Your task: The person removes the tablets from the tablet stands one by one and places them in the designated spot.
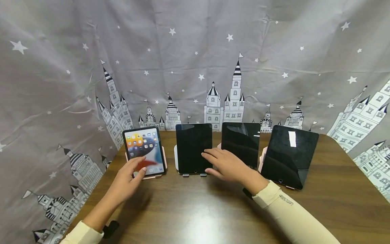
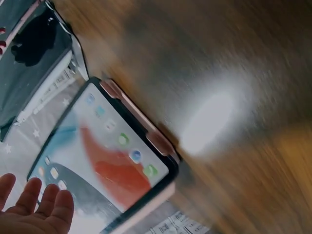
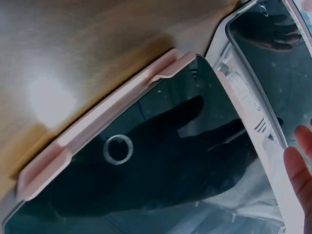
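Note:
Four is avoided here: several tablets stand in a row on stands. At the left, a lit tablet [image 1: 143, 142] shows a home screen with app icons; my left hand [image 1: 125, 179] hovers before its lower part, fingers relaxed and holding nothing. A dark tablet [image 1: 190, 145] with a round home button stands beside it. My right hand [image 1: 226, 164] is in front of the gap between that one and another dark tablet [image 1: 240, 139], its fingers loosely extended. Whether any fingertip touches a screen, I cannot tell. Farthest right leans a third dark tablet [image 1: 292, 152].
Pink stand lips [image 3: 107, 117] hold a tablet's lower edge in the right wrist view. The wooden table [image 1: 189, 206] carries everything. Behind it hangs a grey curtain [image 1: 189, 67] printed with castles and stars.

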Available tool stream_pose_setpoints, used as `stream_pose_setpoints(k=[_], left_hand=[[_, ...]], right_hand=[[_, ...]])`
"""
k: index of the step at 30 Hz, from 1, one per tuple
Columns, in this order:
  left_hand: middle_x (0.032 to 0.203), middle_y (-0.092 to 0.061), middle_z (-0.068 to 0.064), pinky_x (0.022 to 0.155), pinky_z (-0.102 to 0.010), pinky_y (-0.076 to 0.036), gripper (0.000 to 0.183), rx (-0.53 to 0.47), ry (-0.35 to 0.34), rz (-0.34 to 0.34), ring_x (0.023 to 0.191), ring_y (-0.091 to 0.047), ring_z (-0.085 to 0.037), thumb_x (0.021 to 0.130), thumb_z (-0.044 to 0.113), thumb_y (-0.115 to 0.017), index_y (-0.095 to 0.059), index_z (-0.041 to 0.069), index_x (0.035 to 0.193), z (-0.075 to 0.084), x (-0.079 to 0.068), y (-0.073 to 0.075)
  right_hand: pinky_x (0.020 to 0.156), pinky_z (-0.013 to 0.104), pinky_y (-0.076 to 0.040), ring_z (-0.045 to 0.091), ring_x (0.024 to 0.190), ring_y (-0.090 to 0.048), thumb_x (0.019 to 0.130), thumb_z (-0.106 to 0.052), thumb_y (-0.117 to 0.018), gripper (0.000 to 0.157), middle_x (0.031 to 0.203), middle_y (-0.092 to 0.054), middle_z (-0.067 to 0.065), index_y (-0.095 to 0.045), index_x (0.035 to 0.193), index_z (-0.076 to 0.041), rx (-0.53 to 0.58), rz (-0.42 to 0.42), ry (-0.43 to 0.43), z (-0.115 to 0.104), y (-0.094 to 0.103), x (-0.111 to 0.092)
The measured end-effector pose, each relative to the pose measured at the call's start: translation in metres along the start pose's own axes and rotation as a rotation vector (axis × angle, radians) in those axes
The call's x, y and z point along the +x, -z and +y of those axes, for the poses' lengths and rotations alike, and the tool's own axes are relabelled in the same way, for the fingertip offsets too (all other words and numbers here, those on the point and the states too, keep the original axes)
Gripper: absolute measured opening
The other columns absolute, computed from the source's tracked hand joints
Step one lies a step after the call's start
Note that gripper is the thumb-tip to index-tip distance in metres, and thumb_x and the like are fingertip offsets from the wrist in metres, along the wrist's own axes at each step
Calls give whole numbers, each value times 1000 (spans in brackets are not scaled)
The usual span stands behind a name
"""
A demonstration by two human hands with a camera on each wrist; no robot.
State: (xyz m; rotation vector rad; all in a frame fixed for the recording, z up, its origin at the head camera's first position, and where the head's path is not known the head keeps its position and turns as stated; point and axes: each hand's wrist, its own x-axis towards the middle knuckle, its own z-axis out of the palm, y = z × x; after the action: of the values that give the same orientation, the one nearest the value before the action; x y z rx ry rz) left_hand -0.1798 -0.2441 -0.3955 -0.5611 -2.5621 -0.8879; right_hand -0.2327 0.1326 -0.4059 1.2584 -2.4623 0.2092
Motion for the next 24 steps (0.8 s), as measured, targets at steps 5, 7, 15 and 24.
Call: stream_pose_setpoints(k=[5,7,15,24], left_hand=[[121,-63,-16,82,-43,-46,35,39,-22,71,99,-61,-30,93,5,-65,-61,-1,127,-9,3,6],[120,-64,-14,76,-35,-45,34,49,-43,94,91,-60,-27,93,4,-65,-62,-1,126,-14,6,8],[113,-65,-14,78,-17,-42,31,47,-137,153,88,-60,-27,90,-2,-65,-64,-4,121,-34,16,14],[105,-65,-18,76,-3,-41,26,4,-13,239,85,-59,-6,92,-1,-63,-64,-7,118,-51,22,26]], right_hand=[[102,41,-46,25,124,-54,99,-31,-60,47,136,-57,12,-56,137,-4,46,48,1,-4,-2,17],[101,40,-46,24,124,-54,99,-30,-61,46,136,-57,12,-57,136,-3,68,67,4,-6,-2,25],[101,37,-46,23,121,-56,99,-27,-60,43,132,-59,10,-57,135,-2,105,112,17,-13,0,54],[102,38,-46,22,122,-56,101,-30,-58,43,131,-60,9,-57,135,-5,125,92,-21,-15,0,80]])
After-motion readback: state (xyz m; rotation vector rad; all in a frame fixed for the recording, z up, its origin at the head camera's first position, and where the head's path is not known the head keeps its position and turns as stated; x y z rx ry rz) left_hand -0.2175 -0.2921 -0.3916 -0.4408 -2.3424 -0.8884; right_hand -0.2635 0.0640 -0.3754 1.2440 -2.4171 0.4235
